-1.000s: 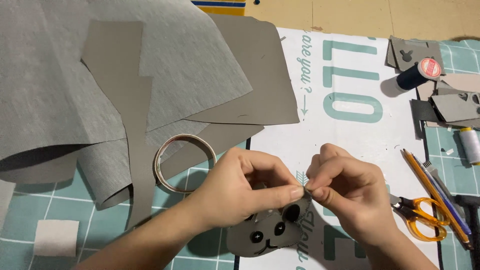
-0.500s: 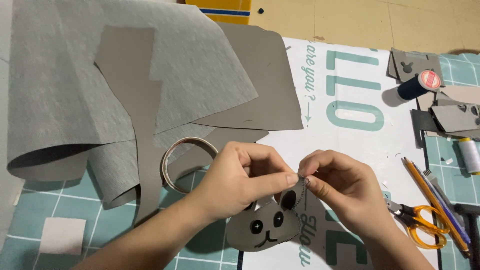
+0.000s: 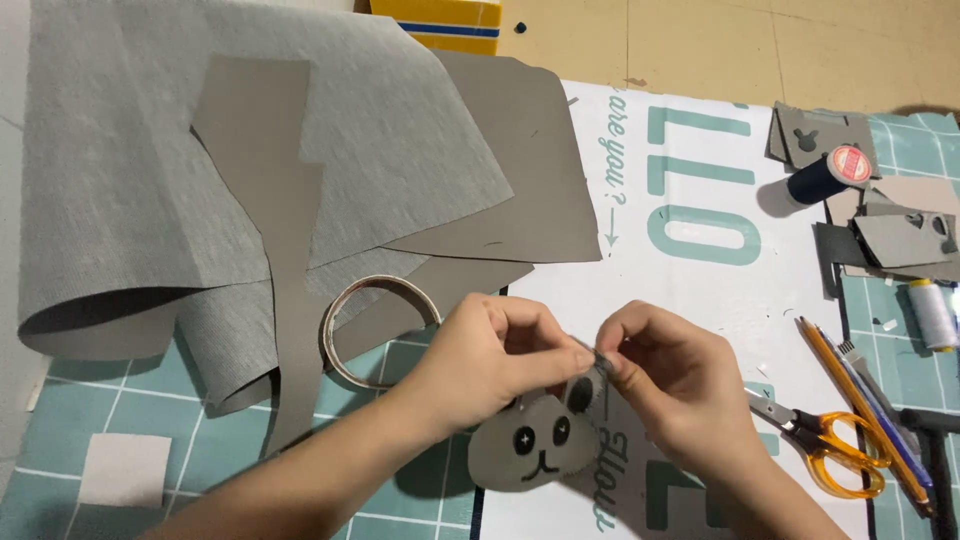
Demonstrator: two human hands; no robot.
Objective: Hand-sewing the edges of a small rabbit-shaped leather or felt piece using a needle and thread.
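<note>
Felt face (image 3: 530, 450): small grey piece with two black eyes and stitched mouth, low centre, at 6 o'clock from the meeting fingertips; lying partly on teal cutting mat (image 3: 200, 440), partly on white printed sheet (image 3: 690, 300).
Change since earlier: face now lower and more upright than half a second ago; dark ear (image 3: 582, 392) lifted toward the fingers; hands shifted slightly toward 3 o'clock.
Left hand (image 3: 495, 360): entering from 7 o'clock, forearm across the mat; thumb and forefinger pinched shut on the ear's top edge.
Right hand (image 3: 670, 385): entering from 5 o'clock, wrist bent inward; fingertips pressed together against the left hand's; tiny dark item between them, possibly a needle, cannot tell.
Hidden or unclear: right half of face covered by right hand; thread, if any, too fine to see; ear mostly masked by fingers.
Tape ring (image 3: 378, 330): at 9 o'clock from left hand, just beside it.
Grey fabric (image 3: 200, 160): large folded sheet at 10 o'clock, cut off at frame edge.
Scissors (image 3: 820, 445): orange handles, at 3 o'clock from right hand, near it.
Pencils (image 3: 850, 400): beyond scissors, running to the corner.
Dark thread spool (image 3: 820, 175): at 1 o'clock, well apart.
White thread spool (image 3: 932, 312): at 2 o'clock, near frame edge.
</note>
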